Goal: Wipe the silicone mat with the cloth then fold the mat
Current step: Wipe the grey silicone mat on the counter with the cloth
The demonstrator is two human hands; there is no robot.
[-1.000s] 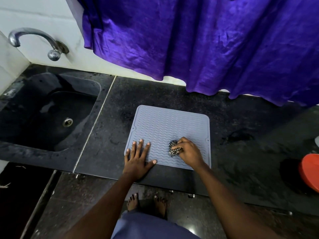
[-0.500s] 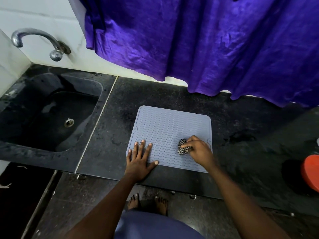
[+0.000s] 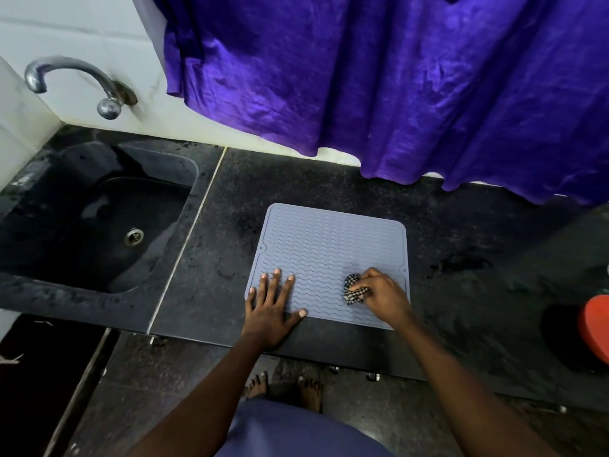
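A grey silicone mat (image 3: 329,245) with a wavy ribbed surface lies flat on the dark stone counter (image 3: 296,179). My left hand (image 3: 270,308) presses flat on the mat's near left corner, fingers spread. My right hand (image 3: 384,296) is at the mat's near right part, closed around a bunched black-and-white checked cloth (image 3: 354,288) that touches the mat.
A black sink (image 3: 99,225) with a metal tap (image 3: 75,80) lies to the left. A purple curtain (image 3: 395,94) hangs over the counter's back edge. A red object (image 3: 594,328) sits at the far right. My bare feet show below the counter edge.
My right hand has slid the cloth to the right across the near part of the mat. My left hand has stayed pressed on the near left corner.
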